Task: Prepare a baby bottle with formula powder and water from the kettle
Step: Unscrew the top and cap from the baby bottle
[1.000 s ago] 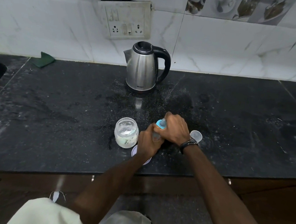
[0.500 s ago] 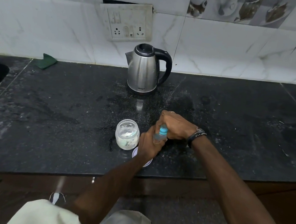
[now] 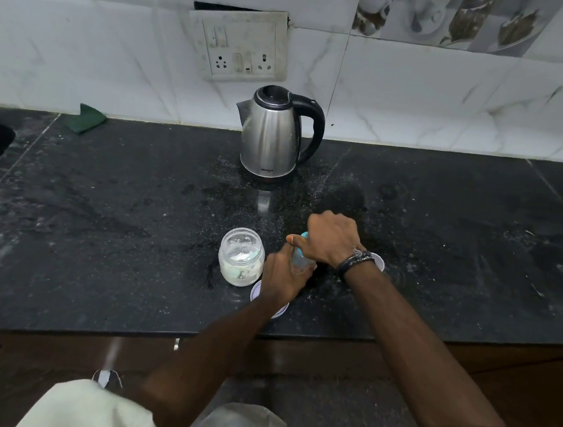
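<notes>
The left hand [image 3: 281, 275] stays wrapped around the baby bottle [image 3: 300, 258]; the right hand [image 3: 330, 240], having swung round, closes over its blue collar again, so unscrewing continues. Formula jar [image 3: 241, 261] stands just beside the left hand, kettle [image 3: 274, 133] beyond on the bench [image 3: 101, 213].

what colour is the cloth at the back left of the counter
Dark green cloth, head view.
</notes>
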Action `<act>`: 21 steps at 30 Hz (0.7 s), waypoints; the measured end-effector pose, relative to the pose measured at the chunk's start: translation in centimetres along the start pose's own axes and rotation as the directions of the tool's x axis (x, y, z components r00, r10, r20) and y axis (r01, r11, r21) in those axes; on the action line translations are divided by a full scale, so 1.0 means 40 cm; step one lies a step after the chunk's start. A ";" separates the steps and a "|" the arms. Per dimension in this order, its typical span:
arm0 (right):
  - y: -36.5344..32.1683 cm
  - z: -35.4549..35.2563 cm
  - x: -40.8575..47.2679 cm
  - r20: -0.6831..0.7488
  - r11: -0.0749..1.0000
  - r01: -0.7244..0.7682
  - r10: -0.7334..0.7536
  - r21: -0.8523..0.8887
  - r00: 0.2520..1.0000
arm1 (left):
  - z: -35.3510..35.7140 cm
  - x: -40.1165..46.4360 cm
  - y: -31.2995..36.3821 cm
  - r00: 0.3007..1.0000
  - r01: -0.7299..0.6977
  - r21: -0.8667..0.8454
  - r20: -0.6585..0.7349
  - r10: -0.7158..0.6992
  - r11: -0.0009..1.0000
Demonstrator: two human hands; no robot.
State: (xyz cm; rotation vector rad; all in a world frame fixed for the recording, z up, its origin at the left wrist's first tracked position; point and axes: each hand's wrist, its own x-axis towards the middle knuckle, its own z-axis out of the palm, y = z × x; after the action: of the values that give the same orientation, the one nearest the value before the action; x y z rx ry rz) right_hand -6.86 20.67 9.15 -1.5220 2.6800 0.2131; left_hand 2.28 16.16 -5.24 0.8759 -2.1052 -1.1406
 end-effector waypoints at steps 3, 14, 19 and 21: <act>-0.004 -0.013 -0.001 0.010 0.998 0.057 -0.057 0.012 0.998 | -0.003 -0.002 0.004 1.000 0.003 -0.017 0.004 -0.003 1.000; 0.028 -0.078 -0.005 0.039 0.977 0.178 -0.184 0.114 0.982 | -0.003 -0.003 0.005 1.000 -0.012 -0.010 -0.005 0.012 1.000; 0.085 -0.069 -0.027 0.093 0.974 0.042 -0.064 0.222 0.994 | -0.002 -0.005 0.003 0.999 -0.032 -0.025 -0.020 0.032 0.999; 0.101 -0.049 -0.035 0.136 0.976 -0.015 -0.015 0.218 0.991 | -0.001 -0.005 0.002 0.999 -0.028 -0.024 -0.018 0.027 0.999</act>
State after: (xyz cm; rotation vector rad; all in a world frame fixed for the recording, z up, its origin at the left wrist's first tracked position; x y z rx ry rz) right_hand -9.54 23.62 11.62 -1.3894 2.5012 0.0199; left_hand 2.40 16.35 -5.18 0.8400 -2.0785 -1.1382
